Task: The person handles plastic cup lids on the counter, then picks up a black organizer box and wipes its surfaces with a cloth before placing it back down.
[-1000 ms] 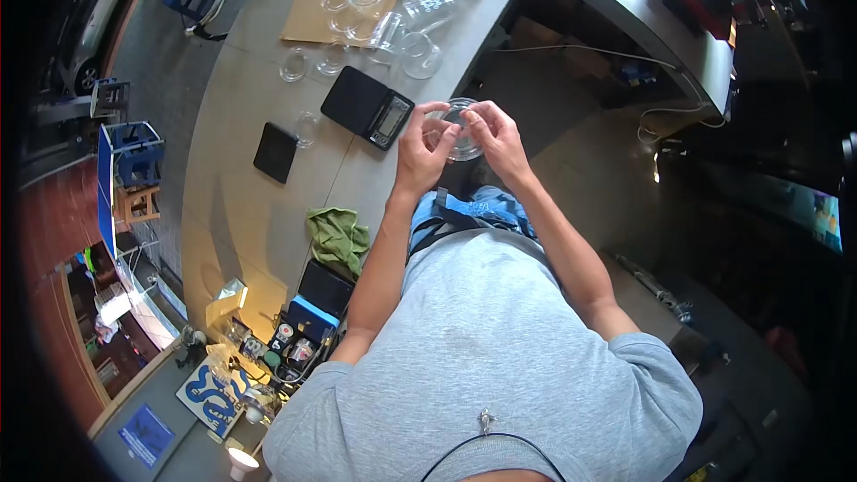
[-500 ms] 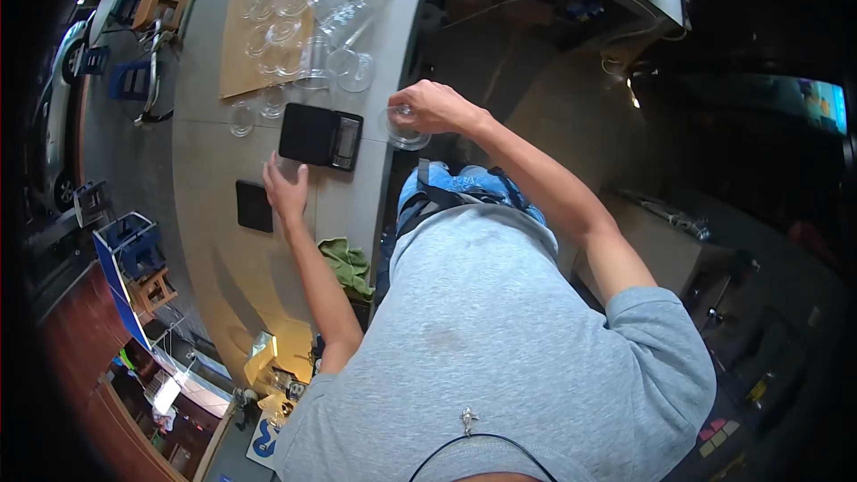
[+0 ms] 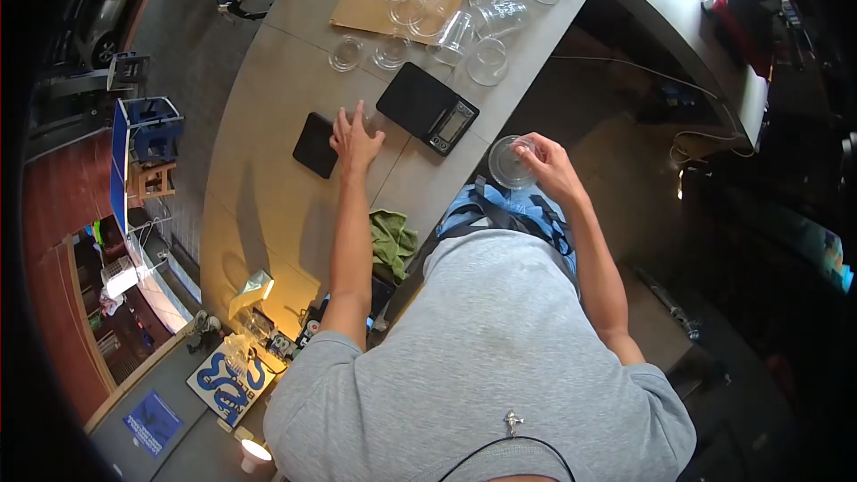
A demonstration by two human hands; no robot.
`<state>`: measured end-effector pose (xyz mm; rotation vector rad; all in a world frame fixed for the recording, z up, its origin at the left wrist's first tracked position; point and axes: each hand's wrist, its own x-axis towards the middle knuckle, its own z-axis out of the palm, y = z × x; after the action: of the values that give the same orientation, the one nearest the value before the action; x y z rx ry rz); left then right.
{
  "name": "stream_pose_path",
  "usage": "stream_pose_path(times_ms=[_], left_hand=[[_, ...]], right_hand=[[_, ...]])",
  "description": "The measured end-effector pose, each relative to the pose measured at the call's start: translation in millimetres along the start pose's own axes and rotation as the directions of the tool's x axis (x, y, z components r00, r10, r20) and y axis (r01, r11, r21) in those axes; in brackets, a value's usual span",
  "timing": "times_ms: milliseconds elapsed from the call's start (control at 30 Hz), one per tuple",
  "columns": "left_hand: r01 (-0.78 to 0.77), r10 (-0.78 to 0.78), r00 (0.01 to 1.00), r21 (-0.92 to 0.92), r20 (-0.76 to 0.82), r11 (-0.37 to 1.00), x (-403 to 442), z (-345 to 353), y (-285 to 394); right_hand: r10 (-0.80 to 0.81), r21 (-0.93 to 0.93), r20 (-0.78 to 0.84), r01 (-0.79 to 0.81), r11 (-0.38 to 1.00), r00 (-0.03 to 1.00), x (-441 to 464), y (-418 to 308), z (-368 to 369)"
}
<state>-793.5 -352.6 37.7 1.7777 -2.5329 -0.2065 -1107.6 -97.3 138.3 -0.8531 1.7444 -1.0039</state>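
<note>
My right hand [image 3: 553,170] grips a clear round plastic lid [image 3: 507,163] by its edge, just off the table's near edge. My left hand [image 3: 357,140] is open, fingers spread, over the tabletop. It is between a small black rectangular pad [image 3: 314,146] and a black digital scale [image 3: 428,107]; its fingertips are close to the pad. Nothing can be made out in that hand. Beyond the scale are loose clear lids [image 3: 346,54] and several clear plastic cups [image 3: 495,13], some lying on their sides.
More clear lids lie on a brown cardboard sheet [image 3: 361,4] at the far end of the long grey table [image 3: 259,116]. A green cloth [image 3: 390,239] is at the near edge. A lit lamp [image 3: 255,453] and a blue-lettered sign [image 3: 228,384] are at lower left.
My view has turned, so the table appears slanted and shifted right. My right hand still has the clear lid, now tilted flatter toward me. My left hand has come nearer the black pad.
</note>
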Motion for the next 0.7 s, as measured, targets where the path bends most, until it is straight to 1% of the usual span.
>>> stream_pose_path(times_ms=[100,133,233,267,300,333,367,400,433,500,567,600,633,667,700], left_hand=[[0.043,-0.022,0.994,-0.200,0.105,0.979,10,-15,-12],[0.066,-0.055,0.994,-0.119,0.093,0.991,11,-28,-4],[0.062,-0.095,0.988,-0.259,-0.118,0.964,14,-77,33],[-0.052,-0.022,0.989,-0.492,-0.143,0.869,18,-91,46],[-0.056,0.012,0.998,-0.766,-0.062,0.641,21,-102,67],[-0.018,0.071,0.997,-0.943,0.006,0.333,20,-112,93],[0.054,0.148,0.988,-0.998,0.051,-0.013,18,-119,119],[0.132,0.263,0.962,-0.973,0.080,-0.189,14,-125,145],[0.225,0.378,0.922,-0.911,0.084,-0.347,9,-127,170],[0.378,0.524,0.836,-0.866,0.166,-0.329,1,-126,204],[0.434,0.591,0.774,-0.870,0.226,-0.235,-7,-126,228],[0.369,0.604,0.764,-0.921,0.227,-0.121,-10,-127,236],[0.393,0.630,0.732,-0.916,0.259,-0.079,-14,-129,242],[0.410,0.656,0.698,-0.911,0.288,-0.037,-16,-133,249],[0.426,0.678,0.663,-0.905,0.318,0.008,-18,-136,255]], right_hand=[[0.028,0.121,-0.028,-0.025,0.992,0.999,-1,-8,8],[0.047,0.166,-0.047,-0.039,0.985,0.998,2,-8,10],[-0.030,0.250,-0.183,0.076,0.965,0.983,9,-17,14],[-0.032,0.293,-0.223,0.098,0.951,0.974,9,-26,14],[-0.061,0.251,-0.293,0.139,0.958,0.954,9,-34,15],[-0.093,0.205,-0.358,0.176,0.963,0.929,8,-42,16],[-0.129,0.154,-0.418,0.210,0.966,0.899,7,-46,15],[-0.139,0.142,-0.446,0.223,0.965,0.884,7,-47,13],[-0.146,0.140,-0.529,0.256,0.957,0.836,7,-49,13],[-0.153,0.130,-0.682,0.323,0.937,0.715,5,-51,10],[-0.211,0.034,-0.785,0.379,0.925,0.583,6,-48,-9],[-0.233,-0.014,-0.826,0.395,0.919,0.514,4,-49,-19],[-0.255,-0.061,-0.860,0.407,0.912,0.442,1,-49,-26],[-0.266,-0.099,-0.868,0.377,0.921,0.420,-4,-50,-34],[-0.350,-0.215,-0.844,0.342,0.915,0.406,-9,-57,-40]])
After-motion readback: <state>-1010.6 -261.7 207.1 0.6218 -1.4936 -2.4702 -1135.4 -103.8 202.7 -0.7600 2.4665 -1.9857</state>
